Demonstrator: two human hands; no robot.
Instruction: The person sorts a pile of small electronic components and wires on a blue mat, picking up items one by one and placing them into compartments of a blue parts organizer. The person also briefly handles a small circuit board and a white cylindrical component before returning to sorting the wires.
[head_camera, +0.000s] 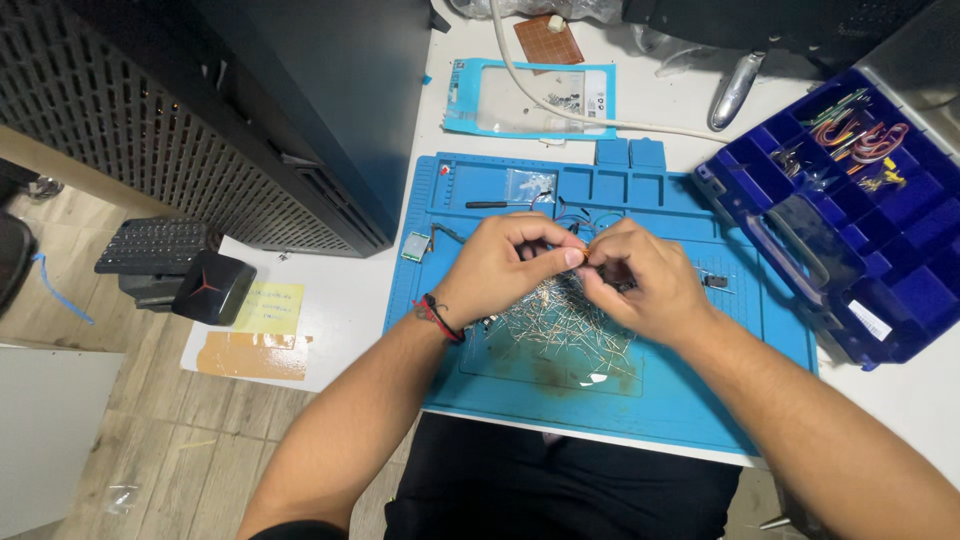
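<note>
The left hand (500, 265) and the right hand (640, 280) met over the blue mat (700, 400), fingertips pinching 1 tiny part (583, 256) between them. They held it close above the pile of thin metal bits (565, 325), likely so dropped bits stayed on the mat.

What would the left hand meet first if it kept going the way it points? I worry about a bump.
Most likely the right hand: the left hand points toward it, fingers already meeting over a small part.
</note>
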